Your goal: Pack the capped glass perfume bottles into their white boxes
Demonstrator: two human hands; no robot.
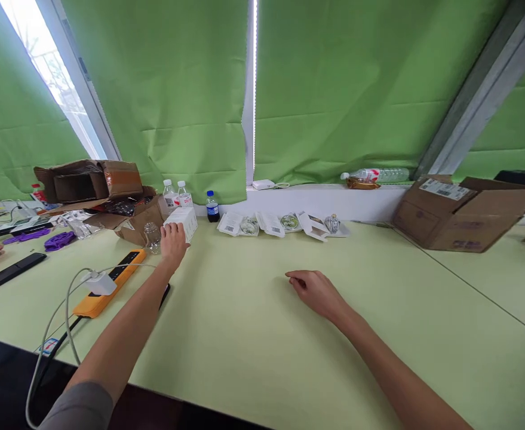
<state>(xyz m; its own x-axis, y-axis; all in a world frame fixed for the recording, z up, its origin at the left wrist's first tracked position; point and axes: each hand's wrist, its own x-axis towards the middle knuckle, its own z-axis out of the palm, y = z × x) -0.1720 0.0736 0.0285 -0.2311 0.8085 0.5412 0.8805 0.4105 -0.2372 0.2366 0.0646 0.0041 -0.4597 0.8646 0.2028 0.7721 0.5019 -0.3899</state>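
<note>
Our left sleeve is nearest us, then the orange power strip. Our left hand bends over the white box; whether it grips, we cannot tell. Rightward we see a blue-capped bottle, three unfolded packs, our loosely closed right hand and a brown carton.
</note>
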